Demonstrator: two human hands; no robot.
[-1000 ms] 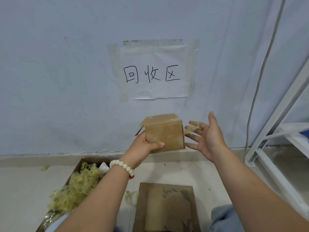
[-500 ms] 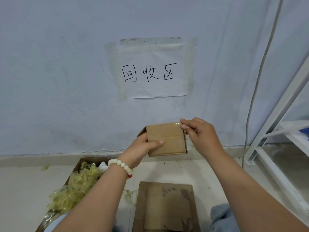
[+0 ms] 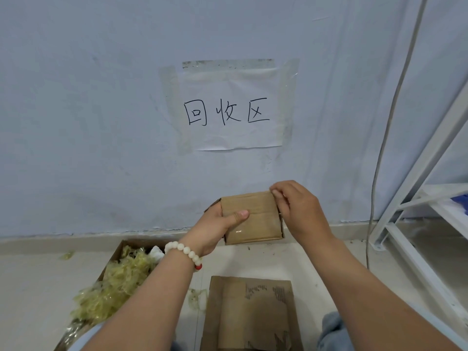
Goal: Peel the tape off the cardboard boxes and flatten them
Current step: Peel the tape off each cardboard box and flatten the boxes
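Handwritten black characters "回收区" on a white paper sheet [image 3: 234,110] taped to the wall [image 3: 76,122]

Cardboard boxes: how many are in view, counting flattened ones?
3. A small box held up by the left hand and right hand; a flattened box on the floor below it; an open box at left holding tape scraps. Others may be hidden.

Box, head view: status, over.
Left hand grips box, thumb on front. Right hand pinches its top right corner. Glossy tape on front. Nothing in the way.
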